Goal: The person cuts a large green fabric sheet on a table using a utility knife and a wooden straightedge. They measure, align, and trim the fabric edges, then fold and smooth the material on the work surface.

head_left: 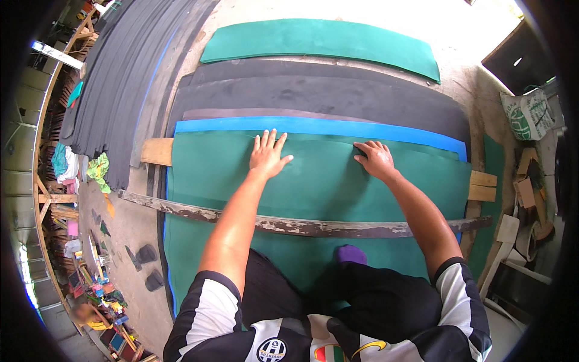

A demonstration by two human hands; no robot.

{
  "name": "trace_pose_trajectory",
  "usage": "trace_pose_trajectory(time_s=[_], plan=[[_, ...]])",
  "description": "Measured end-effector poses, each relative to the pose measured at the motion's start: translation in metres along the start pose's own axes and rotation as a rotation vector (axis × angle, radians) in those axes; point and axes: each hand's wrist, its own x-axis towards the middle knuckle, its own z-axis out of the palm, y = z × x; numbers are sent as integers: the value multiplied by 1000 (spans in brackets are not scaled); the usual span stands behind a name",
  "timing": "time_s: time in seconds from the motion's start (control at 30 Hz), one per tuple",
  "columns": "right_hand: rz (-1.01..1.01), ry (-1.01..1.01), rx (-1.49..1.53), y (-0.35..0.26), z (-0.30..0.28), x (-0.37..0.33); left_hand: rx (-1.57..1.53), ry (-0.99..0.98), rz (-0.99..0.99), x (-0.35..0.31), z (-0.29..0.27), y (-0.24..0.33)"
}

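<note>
A wide green sheet (307, 181) lies before me on top of other sheets. My left hand (269, 158) rests near its far edge, fingers spread and palm down. Further right, my right hand (377, 159) has its fingers curled and its thumb drawn in at that edge, pinching the green sheet; a dark gap shows by the fingertips. A blue sheet (319, 126) sticks out beyond the green one. Nearer to me, a long weathered wooden strip (313, 227) runs across the green sheet, under my forearms. My purple-socked foot (351, 254) is on the sheet on the near side of the strip.
Dark grey sheets (319, 90) and another green sheet (319, 43) lie farther off. Board ends (157, 151) poke out at both sides. A tall stack of dark sheets (120, 78) stands left, with slippers (145, 254) on the floor. A sack (526, 116) sits right.
</note>
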Motion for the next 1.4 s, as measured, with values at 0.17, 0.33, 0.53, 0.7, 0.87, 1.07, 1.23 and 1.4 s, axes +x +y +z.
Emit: trace_pose_trajectory(time_s=[0.17, 0.33, 0.53, 0.7, 0.87, 1.07, 1.23, 1.4], plan=[[67, -47, -5, -10, -4, 0, -36, 142, -50, -8, 18, 6], [4, 171, -92, -2, 10, -9, 37, 196, -134, -13, 10, 22], [-136, 78, -147, 8, 16, -12, 122, 277, -184, -27, 58, 46], [-189, 95, -212, 6, 23, -24, -208, -154, -351, -77, 25, 114], [-216, -59, -134, -2, -13, -24, -175, -209, -352, -74, 44, 108], [-210, -226, -175, -23, -112, -64, -206, -505, -318, -59, -37, 106], [-114, -282, -101, -68, -187, -123, -905, 57, -423, -120, -84, 159], [-107, -286, -4, -153, -267, -207, -1242, 142, -496, -293, -166, 216]])
